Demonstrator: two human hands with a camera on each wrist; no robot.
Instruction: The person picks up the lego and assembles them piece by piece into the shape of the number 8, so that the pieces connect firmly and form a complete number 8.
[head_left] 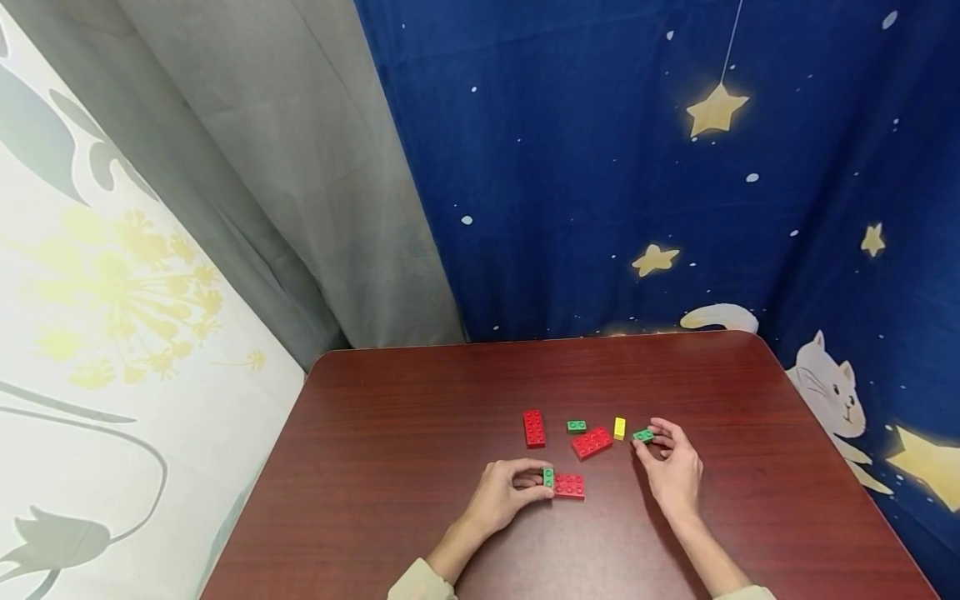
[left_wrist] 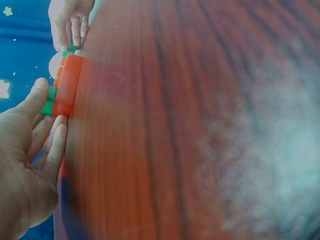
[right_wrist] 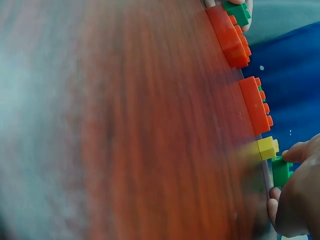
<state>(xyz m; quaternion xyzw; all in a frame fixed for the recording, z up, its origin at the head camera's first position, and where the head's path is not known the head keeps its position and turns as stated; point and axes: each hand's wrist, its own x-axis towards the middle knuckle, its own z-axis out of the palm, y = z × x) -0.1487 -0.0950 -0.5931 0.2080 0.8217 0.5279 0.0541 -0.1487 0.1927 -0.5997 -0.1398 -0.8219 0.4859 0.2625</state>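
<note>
A red toy brick (head_left: pixel 570 487) with studs lies near the middle of the table, and a small green brick (head_left: pixel 548 477) sits on its left end. My left hand (head_left: pixel 501 493) pinches that end, its thumb against the green brick in the left wrist view (left_wrist: pixel 48 107). Farther right, my right hand (head_left: pixel 673 467) holds another small green brick (head_left: pixel 643 435) between thumb and fingers. In the right wrist view this green brick (right_wrist: pixel 281 171) is right beside a yellow brick (right_wrist: pixel 267 148).
Beyond the hands, a second red brick (head_left: pixel 592 443) lies slanted, with a third small green brick (head_left: pixel 576 427) behind it. Another red brick (head_left: pixel 534 429) lies to the left. The dark red-brown table (head_left: pixel 405 417) ends at a blue star-patterned curtain (head_left: pixel 570 208).
</note>
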